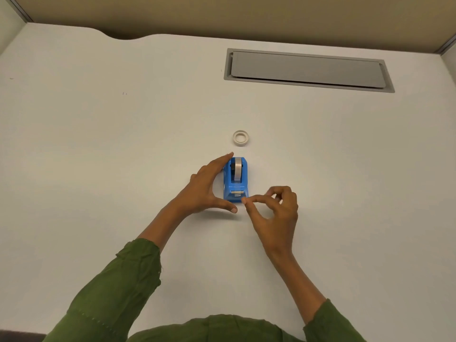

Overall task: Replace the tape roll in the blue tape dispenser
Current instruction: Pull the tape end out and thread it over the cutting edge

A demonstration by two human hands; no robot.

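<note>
Head view, setting: A person in green sleeves (118,287) works at a white desk (98,144), seen from above; a beige partition (222,13) runs along the far edge.

Blue tape dispenser (235,180): Stands upright on the desk at centre frame, cutter end toward the person, with 1 grey-looking tape roll (237,172) seated in its well.

Spare tape roll (240,138): Lies flat on the desk just beyond the dispenser's far end, apart from it and from both hands; it looks pale and translucent, with its core hole facing up.

Left hand (204,187): Spread wide into a C around the dispenser's left side. The fingertips reach the far-left corner of the blue body, and the thumb stretches along the desk to just below the near end. Whether the fingers are pressing on the plastic or only resting beside it cannot be told.

Right hand (274,213): Partly curled to the right of the dispenser's near end. The thumb and index finger are drawn together, with the index tip just beside the near-right corner below the cutter. Whether a strip of tape is caught between them cannot be told; the tips are slightly blurred. The other 3 fingers are bent loosely above the palm.

Cable hatch (308,70): 1 grey rectangular cover sits flush in the desk at upper right, well apart from the work.
</note>
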